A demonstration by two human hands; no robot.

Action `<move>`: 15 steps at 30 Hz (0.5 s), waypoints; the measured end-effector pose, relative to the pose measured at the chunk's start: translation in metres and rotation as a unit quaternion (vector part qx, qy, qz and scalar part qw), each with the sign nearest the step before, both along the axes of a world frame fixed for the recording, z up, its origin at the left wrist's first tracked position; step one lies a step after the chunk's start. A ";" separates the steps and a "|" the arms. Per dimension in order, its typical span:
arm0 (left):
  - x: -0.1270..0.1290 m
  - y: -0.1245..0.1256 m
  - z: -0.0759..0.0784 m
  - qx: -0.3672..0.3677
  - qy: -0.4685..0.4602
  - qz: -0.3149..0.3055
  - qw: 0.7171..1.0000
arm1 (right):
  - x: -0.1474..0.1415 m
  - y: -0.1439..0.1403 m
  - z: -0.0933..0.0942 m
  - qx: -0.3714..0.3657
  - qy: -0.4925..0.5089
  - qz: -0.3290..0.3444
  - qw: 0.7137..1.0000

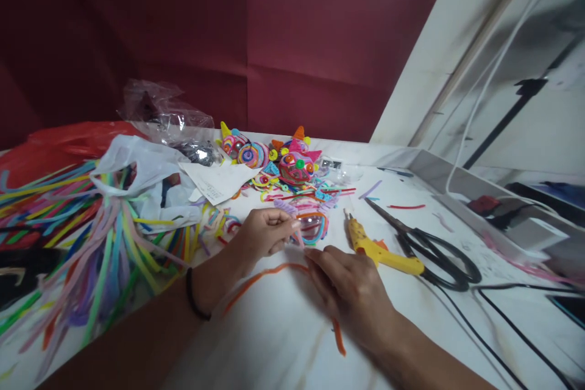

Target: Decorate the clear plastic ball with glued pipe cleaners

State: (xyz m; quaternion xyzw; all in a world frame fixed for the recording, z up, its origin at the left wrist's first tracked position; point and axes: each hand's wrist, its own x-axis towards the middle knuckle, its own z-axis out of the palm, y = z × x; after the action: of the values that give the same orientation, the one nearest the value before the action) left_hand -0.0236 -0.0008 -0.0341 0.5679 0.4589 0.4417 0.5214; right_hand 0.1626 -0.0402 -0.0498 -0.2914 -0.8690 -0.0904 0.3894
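The orange stem [265, 274] lies on the table [283, 341] under both hands. The left hand [262, 233] pinches its end with fingers closed, and the right hand [350, 289] presses it flat with fingers spread. Bending it slowly should work best; the pinched tip is hidden, beside the glue gun [381, 250].

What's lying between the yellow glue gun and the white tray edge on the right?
In the head view, black-handled scissors lie between the glue gun and the tray, almost touching the gun.
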 end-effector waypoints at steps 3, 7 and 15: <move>0.002 -0.001 -0.001 0.043 0.047 -0.005 0.998 | -0.001 0.000 0.000 -0.003 0.005 -0.011 1.000; 0.005 -0.007 -0.002 0.126 0.180 0.032 0.975 | 0.002 0.004 -0.004 -0.015 -0.003 -0.030 0.999; 0.004 -0.007 -0.013 0.332 0.340 0.080 0.876 | 0.004 0.005 -0.004 -0.064 -0.035 -0.061 0.995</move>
State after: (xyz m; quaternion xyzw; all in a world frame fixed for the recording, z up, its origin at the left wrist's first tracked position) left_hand -0.0195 -0.0082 -0.0469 0.7839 0.4786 0.3879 0.0772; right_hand 0.1671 -0.0349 -0.0540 -0.3654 -0.8664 -0.0682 0.3334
